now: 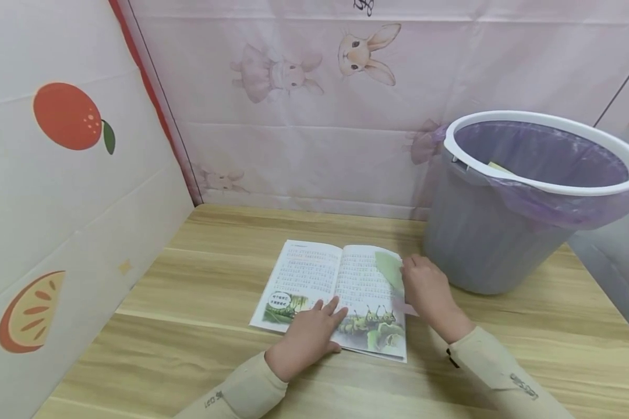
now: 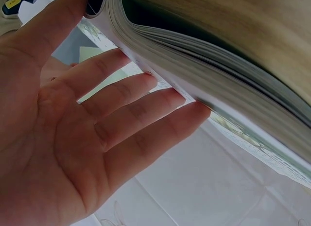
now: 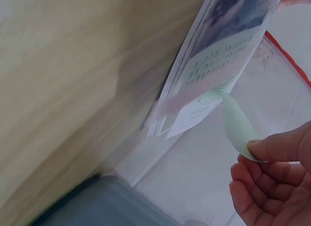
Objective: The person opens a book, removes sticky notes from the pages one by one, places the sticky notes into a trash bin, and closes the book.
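Observation:
An open book point(image 1: 309, 273) with printed text and caterpillar pictures lies on the table. My left hand point(image 1: 310, 333) rests on its lower part with fingers spread. The left wrist view shows that hand's fingertips point(image 2: 201, 111) against the book's page point(image 2: 243, 138). At the right page's outer edge, my right hand point(image 1: 428, 291) pinches a pale green sticky note point(image 1: 389, 269) between thumb and fingers. In the right wrist view the green note point(image 3: 238, 124) bends up from the page, its far end still against it. A pink strip of paper point(image 1: 410, 310) sticks out past the right page below it.
A grey bin point(image 1: 477, 233) with a white rim and purple liner stands right of the book, close to my right hand. A yellowish piece point(image 1: 499, 168) shows inside it. Printed cloth walls point(image 1: 293, 151) border the wooden table point(image 1: 188, 326) behind and to the left.

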### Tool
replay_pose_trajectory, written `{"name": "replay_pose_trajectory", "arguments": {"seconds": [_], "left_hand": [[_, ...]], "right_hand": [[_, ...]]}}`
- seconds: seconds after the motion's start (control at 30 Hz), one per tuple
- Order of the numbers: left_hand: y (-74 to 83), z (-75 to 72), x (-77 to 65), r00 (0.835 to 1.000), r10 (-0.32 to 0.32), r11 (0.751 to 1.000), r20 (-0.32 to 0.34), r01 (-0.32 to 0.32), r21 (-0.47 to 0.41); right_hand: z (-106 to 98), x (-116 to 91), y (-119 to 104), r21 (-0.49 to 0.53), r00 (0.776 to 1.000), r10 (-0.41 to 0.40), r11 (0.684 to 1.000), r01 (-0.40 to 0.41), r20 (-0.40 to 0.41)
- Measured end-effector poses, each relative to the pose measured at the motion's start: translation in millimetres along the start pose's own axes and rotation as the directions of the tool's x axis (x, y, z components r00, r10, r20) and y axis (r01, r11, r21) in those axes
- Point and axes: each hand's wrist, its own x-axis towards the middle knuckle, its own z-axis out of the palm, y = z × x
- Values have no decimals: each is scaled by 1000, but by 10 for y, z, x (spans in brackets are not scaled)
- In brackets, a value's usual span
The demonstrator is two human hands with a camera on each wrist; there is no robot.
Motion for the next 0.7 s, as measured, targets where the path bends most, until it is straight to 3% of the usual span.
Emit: {"name": "replay_pose_trajectory", "arguments": {"seconds": [0.7], "left_hand": [[4, 10, -6, 1000, 0, 1000, -12, 0, -12]], "right_hand": [[-115, -53, 161, 32, 992, 76, 997, -73, -99]]}}
